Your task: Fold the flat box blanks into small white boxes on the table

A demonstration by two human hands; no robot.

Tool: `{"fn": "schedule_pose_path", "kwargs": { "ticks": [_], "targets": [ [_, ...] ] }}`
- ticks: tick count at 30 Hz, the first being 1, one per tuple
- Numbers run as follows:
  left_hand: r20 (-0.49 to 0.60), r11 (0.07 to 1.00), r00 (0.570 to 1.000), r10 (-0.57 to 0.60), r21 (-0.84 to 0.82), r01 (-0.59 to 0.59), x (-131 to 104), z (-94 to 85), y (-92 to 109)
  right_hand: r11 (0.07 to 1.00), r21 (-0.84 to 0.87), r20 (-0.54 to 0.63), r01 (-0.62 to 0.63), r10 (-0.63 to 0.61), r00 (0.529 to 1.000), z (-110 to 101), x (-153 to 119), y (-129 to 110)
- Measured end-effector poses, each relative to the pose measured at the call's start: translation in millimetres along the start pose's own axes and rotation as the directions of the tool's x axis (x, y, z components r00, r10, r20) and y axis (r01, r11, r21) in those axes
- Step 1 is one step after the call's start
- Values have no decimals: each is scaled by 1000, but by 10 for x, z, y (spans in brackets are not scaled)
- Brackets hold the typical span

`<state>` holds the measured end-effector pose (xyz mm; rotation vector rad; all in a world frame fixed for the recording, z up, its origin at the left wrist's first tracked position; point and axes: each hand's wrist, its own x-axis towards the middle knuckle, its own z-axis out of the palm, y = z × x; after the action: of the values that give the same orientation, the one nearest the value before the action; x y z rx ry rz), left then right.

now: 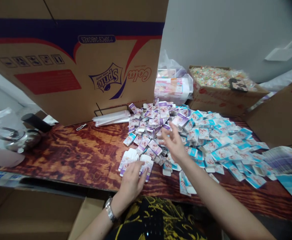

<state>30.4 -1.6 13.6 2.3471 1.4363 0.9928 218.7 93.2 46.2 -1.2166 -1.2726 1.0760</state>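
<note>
My left hand (132, 180), with a metal watch at its wrist, rests on a few flat purple-and-white cartons (128, 159) near the table's front edge. Its fingers are spread over them, and I see no carton lifted. Over the pile of small purple boxes (154, 146) is my right hand (173, 141), fingers apart and nothing between them. Small blue-and-white boxes (219, 153) are heaped to its right. A few blue-and-white cartons (186, 185) lie below my right forearm at the front edge.
A large upside-down carton (85, 66) stands at the back left. Behind the pile are plastic-wrapped packs (172, 88) and an open box of candy (218, 100). A metal kettle (27, 140) sits far left; flat printed sheets (286, 160) lie far right on the patterned table (68, 153).
</note>
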Motion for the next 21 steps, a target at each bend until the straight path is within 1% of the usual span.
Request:
{"fn": "schedule_pose_path", "kwargs": {
  "ticks": [1,2,3,4,5,6,7,8,10,11,13,15,17,19,21],
  "targets": [
    [88,1000,996,1,11,-2,-49,53,-21,988,-150,104,33,-17,994,13,-76,84],
    [166,999,986,-4,33,-2,-99,109,-39,943,-317,240,102,-24,970,36,-180,178],
    [232,998,973,-12,63,-3,-144,163,-52,861,-472,353,191,-15,936,67,-299,275],
    [284,995,959,-17,95,-11,-183,210,-63,759,-602,400,247,19,916,104,-421,364],
    [325,992,946,-17,122,-24,-212,247,-70,652,-703,422,285,59,905,145,-534,441],
    [355,989,935,-14,142,-39,-232,274,-76,555,-776,416,300,92,905,186,-628,503],
    [375,987,927,-9,154,-53,-244,291,-80,478,-824,401,304,115,909,225,-700,550],
    [389,985,921,-7,162,-61,-248,301,-84,424,-851,395,310,127,910,260,-749,584],
    [398,984,917,-15,171,-58,-247,306,-86,379,-866,396,325,124,910,312,-788,628],
    [399,985,917,-23,168,-48,-244,304,-84,380,-866,390,324,111,914,328,-788,644],
    [379,987,924,-48,158,-13,-239,298,-72,424,-855,358,299,63,932,342,-772,669],
    [317,986,945,-81,165,29,-226,290,-50,523,-815,291,247,0,957,342,-752,667],
    [229,978,968,-100,201,53,-198,280,-26,649,-736,217,193,-45,975,338,-733,611],
    [155,969,982,-105,238,66,-153,270,-13,754,-639,160,153,-64,985,329,-719,494],
    [111,967,988,-107,241,78,-102,261,-12,819,-551,157,160,-86,984,309,-714,340]
  ]
}}
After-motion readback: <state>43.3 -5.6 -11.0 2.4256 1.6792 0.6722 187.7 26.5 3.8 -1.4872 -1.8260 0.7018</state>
